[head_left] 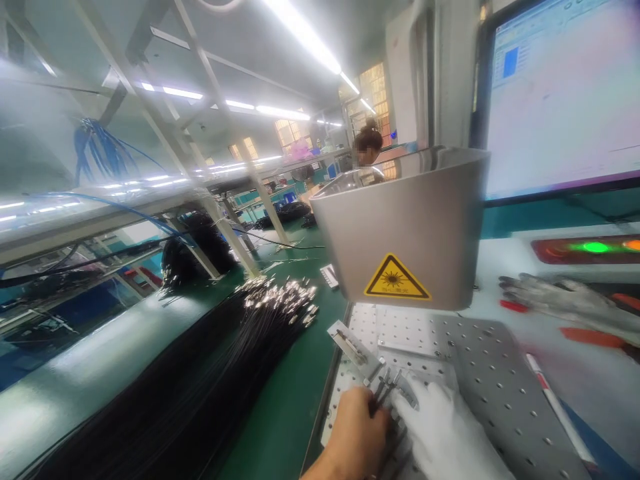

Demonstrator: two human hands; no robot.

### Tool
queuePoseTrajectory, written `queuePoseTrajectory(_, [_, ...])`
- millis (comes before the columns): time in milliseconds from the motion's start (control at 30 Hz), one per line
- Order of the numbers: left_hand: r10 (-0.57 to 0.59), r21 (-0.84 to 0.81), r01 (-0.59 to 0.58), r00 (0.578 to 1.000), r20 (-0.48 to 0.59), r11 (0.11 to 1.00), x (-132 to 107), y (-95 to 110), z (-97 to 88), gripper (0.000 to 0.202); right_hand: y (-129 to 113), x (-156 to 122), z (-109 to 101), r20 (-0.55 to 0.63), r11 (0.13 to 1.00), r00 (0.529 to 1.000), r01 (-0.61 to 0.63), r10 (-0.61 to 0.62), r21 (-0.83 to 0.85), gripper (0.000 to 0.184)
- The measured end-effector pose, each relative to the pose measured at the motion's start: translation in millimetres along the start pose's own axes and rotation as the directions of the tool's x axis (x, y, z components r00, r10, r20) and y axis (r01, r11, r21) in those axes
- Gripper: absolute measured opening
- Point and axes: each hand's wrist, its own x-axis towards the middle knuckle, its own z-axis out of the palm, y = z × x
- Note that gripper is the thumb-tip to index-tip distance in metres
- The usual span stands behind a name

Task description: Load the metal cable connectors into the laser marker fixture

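My bare left hand (pixel 356 427) is closed around a few black cables (pixel 384 393) whose metal ends point up and away. Close on its right, my right hand (pixel 440 427) wears a white glove, and its fingers are bent against the same cables near their metal ends. Both hands are over a perforated metal plate (pixel 493 373). Just beyond the fingers, a small light metal fixture (pixel 356 350) with a slot sits at the plate's left side. The lower cable lengths are hidden between the hands, and blur hides the exact grip.
A large bundle of black cables (pixel 225 373) with shiny ends lies on the green table (pixel 280 407) at left. A metal shield (pixel 400 233) with a laser warning label hangs beyond the plate. Gloves (pixel 570 303), a white pen-like stick (pixel 555 400) and a monitor (pixel 565 100) are at right.
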Motion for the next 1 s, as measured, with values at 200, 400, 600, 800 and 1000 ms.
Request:
queuePoseTrajectory(200, [-0.031, 0.011, 0.031, 1.0, -0.002, 0.999, -4.6, 5.8, 4.2, 0.021, -7.7, -17.6, 19.4, 0.222, 0.985, 0.959, -0.172, 0.175, -0.032, 0.044])
queuePoseTrajectory(400, [0.017, 0.004, -0.017, 0.999, -0.036, 1.0, 0.0, 3.3, 8.1, 0.015, 5.2, -14.0, 22.3, 0.031, 0.999, 0.999, -0.031, 0.03, 0.023, 0.038])
queuePoseTrajectory(600, [0.097, -0.052, -0.096, 0.995, 0.025, 0.994, 5.8, -8.4, -1.7, 0.018, 5.3, -4.6, 13.0, -0.023, 0.997, 1.0, 0.022, -0.02, 0.073, 0.042])
queuePoseTrajectory(800, [0.184, -0.274, -0.188, 0.982, -0.04, 0.943, 2.2, -19.3, -21.7, 0.014, 4.9, -11.3, 22.5, 0.02, 1.0, 1.0, 0.019, -0.02, 0.024, 0.05])
queuePoseTrajectory(1000, [0.1, -0.454, -0.127, 0.992, -0.083, 0.882, 13.5, -30.7, -4.8, 0.01, -10.6, -5.5, 5.1, 0.114, 0.984, 0.977, -0.18, 0.181, -0.014, 0.049])
